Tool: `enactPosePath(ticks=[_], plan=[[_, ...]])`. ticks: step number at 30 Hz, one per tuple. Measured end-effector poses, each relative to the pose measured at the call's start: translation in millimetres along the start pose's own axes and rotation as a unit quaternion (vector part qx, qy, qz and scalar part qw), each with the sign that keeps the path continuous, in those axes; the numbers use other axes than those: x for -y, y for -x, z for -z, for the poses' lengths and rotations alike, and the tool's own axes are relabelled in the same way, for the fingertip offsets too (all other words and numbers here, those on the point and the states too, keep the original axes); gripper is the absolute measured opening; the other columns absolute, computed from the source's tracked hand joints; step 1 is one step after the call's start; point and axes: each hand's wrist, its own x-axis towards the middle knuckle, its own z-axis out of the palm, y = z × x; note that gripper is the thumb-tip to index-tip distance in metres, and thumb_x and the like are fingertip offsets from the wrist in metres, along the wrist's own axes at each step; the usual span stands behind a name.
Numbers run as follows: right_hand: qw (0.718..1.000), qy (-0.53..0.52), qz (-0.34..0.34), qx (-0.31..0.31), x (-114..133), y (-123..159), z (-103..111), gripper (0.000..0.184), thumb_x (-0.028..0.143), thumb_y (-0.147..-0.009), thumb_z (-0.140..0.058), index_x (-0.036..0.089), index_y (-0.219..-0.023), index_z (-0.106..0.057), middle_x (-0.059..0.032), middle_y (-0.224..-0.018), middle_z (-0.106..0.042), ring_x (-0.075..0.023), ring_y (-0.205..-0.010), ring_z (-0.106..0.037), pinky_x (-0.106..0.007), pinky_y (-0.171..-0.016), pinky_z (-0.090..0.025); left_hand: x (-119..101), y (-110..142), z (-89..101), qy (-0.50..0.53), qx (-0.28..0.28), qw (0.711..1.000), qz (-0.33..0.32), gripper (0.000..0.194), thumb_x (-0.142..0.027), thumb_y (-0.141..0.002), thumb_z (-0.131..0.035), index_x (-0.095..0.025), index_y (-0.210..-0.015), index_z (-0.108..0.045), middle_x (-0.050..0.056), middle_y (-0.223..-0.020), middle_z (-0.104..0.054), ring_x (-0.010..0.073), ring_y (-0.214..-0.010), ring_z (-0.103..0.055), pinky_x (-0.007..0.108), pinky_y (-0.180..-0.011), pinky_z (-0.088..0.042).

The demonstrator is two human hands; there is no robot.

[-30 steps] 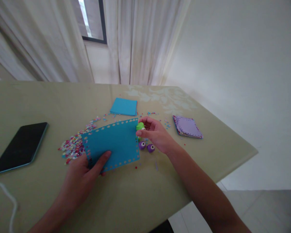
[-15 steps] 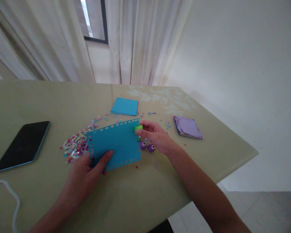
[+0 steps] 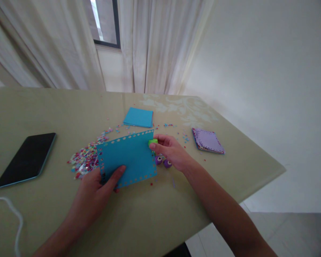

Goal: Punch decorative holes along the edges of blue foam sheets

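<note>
My left hand (image 3: 96, 192) pinches the near left corner of a blue paper sheet (image 3: 128, 157) with punched holes along its edges, thumb on top. My right hand (image 3: 171, 151) is closed round a small green paper punch (image 3: 152, 142), which sits at the sheet's right edge near its far corner. Two purple punches (image 3: 163, 161) lie on the table just under my right hand.
A heap of coloured paper bits (image 3: 85, 160) lies left of the sheet. A stack of blue sheets (image 3: 138, 117) sits further back, a stack of punched lilac sheets (image 3: 208, 140) to the right. A dark tablet (image 3: 26, 158) and a white cable (image 3: 10, 210) lie at left. The beige table's edge (image 3: 256, 189) runs at right.
The green punch has closed in on the sheet's right edge and my right fingers have pressed down over it. The left hand keeps its hold.
</note>
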Motion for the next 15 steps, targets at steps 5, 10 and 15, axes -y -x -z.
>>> enactPosePath(ticks=[5, 10, 15], plan=[[1.000, -0.004, 0.004, -0.006, 1.2, 0.3, -0.6, 0.038, 0.049, -0.070, -0.095, 0.024, -0.091, -0.076, 0.0016, -0.083, -0.072, -0.0110, -0.069, -0.059, -0.023, -0.061, -0.046, 0.5, 1.4, 1.1, 0.008, 0.008, 1.000, 0.001, 0.051, -0.065, -0.086, -0.067, -0.025, -0.058, -0.056, -0.004, -0.051, -0.059, 0.0166, -0.048, -0.056, 0.027, -0.047, -0.043], [1.000, 0.003, -0.004, -0.012, 2.5, 0.3, -1.3, 0.041, 0.050, -0.065, -0.097, 0.024, -0.089, -0.077, 0.0013, -0.082, -0.072, -0.0121, -0.069, -0.059, -0.024, -0.061, -0.048, -2.1, 1.0, 1.0, 0.006, -0.005, 1.000, -0.010, 0.051, -0.064, -0.085, -0.067, -0.025, -0.055, -0.053, -0.004, -0.049, -0.056, 0.0159, -0.045, -0.052, 0.028, -0.046, -0.040], [1.000, 0.009, 0.004, -0.002, 0.6, -0.1, -0.4, 0.039, 0.046, -0.066, -0.097, 0.024, -0.092, -0.078, 0.0015, -0.084, -0.073, -0.0120, -0.070, -0.060, -0.024, -0.064, -0.049, -1.2, 0.9, -0.3, 0.005, -0.010, 1.000, -0.013, 0.049, -0.062, -0.085, -0.068, -0.025, -0.055, -0.056, -0.004, -0.048, -0.056, 0.0155, -0.044, -0.051, 0.028, -0.044, -0.037]])
